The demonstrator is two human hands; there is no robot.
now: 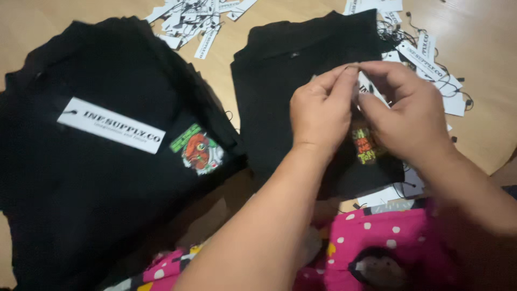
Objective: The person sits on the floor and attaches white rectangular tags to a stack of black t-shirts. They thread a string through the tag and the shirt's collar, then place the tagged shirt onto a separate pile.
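I note my left hand point(321, 110) and right hand point(405, 116) pinching a thin tag string point(350, 67) together, just above the folded black shirt point(291, 86) beneath them.

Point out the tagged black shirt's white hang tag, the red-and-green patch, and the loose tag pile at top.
white hang tag point(110, 125), head view, its middle.
red-and-green patch point(198, 150), head view, red centre.
loose tag pile point(191, 19), head view, pile's middle.

White rect. tag point(110, 125) on left garment; tag piles point(189, 20) up top.

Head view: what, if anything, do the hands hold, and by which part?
Both hands, left hand and right hand, pinch a thin black string at its loop, fingertips together.
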